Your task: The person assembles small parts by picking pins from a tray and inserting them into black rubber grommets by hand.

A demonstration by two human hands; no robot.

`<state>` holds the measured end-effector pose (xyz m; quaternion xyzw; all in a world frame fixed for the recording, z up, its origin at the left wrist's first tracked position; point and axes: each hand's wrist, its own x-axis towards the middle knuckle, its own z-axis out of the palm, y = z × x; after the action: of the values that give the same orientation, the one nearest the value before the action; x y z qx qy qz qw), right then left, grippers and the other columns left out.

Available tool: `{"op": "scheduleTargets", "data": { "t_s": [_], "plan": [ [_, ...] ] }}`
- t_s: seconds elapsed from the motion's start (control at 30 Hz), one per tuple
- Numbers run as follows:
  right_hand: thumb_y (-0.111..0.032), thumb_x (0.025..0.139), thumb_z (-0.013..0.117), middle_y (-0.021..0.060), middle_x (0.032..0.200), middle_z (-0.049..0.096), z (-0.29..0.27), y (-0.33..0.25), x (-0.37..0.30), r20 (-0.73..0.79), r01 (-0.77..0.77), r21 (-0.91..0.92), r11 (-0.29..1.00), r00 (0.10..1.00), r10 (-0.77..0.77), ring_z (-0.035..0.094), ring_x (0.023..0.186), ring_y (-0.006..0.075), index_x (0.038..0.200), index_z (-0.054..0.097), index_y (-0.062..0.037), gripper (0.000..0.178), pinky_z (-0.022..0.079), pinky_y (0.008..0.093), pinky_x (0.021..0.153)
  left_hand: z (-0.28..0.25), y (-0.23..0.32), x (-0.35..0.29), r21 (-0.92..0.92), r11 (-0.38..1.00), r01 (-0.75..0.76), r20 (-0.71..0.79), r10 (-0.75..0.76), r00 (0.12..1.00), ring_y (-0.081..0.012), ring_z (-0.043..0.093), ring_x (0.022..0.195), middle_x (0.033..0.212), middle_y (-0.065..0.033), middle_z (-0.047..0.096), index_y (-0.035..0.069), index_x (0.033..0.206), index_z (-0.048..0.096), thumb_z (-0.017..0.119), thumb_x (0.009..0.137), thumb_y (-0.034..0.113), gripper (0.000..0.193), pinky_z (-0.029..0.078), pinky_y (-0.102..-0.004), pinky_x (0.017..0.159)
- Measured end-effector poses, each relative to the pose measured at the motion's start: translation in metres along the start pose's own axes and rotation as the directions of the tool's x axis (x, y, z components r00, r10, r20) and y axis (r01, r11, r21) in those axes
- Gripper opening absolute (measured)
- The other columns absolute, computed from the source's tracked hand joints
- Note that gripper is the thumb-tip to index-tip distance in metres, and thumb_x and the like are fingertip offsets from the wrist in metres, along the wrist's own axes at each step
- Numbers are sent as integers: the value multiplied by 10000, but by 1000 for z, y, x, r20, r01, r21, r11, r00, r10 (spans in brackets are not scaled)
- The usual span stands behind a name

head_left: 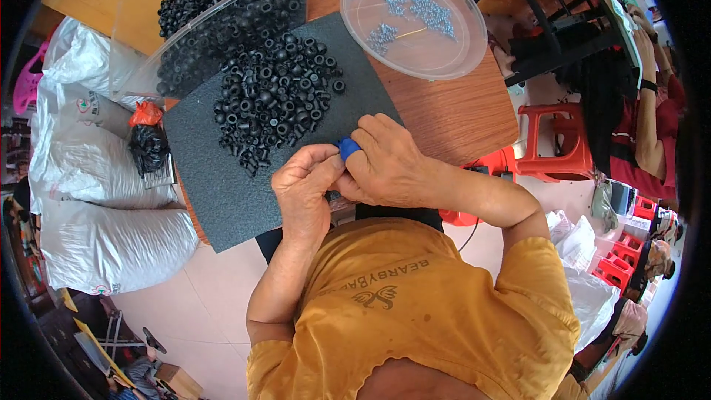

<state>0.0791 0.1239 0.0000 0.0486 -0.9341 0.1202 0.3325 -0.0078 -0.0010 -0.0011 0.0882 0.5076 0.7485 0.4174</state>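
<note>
My left hand (306,184) and my right hand (389,161) meet at the near edge of a dark grey foam mat (204,200). Thumb and fingers are pinched together on both; whatever they hold is hidden between them. A blue finger sleeve (349,149) covers one finger of my right hand. Just beyond my hands, a heap of small black rubber parts (274,96) lies loose on the mat. Farther right, a round clear plastic lid (463,55) holds many tiny bluish metal pieces (422,6) and a thin yellowish stick (411,32).
A clear bin (215,18) of black parts stands at the far left, overlapping the mat. The wooden table (466,115) ends at my right. Stuffed white sacks (118,241) line the left side. Red stools (555,141) and another person's arm (649,118) are at right.
</note>
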Motion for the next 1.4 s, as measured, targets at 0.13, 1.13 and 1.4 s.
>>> {"op": "scheduleTargets", "data": {
  "t_s": [0.13,1.13,1.4],
  "plan": [
    [-164,596,640,100,545,423,0,6,-2,-63,5,24,1000,998,-4,428,548,241,545,443,-50,233,334,347,476,-3,6,-1,-1,997,74,96,-74,993,-129,601,611,765,-85,640,-64,919,619,550,889,68,152,501,-235,559],
    [-128,640,706,54,521,345,1,29,-12,-123,114,58,992,987,-106,407,462,225,581,359,-79,355,301,337,399,1,6,-1,361,929,77,101,-121,988,-161,592,568,728,-90,632,-52,923,616,524,929,148,221,460,-241,486],
    [-267,724,679,100,452,453,-58,136,52,-261,-141,-411,901,965,31,485,413,292,547,528,-28,333,383,418,394,30,21,56,512,-491,-705,841,455,294,-222,534,738,881,-133,577,-44,913,597,568,690,27,236,441,-310,609]
  ]
}}
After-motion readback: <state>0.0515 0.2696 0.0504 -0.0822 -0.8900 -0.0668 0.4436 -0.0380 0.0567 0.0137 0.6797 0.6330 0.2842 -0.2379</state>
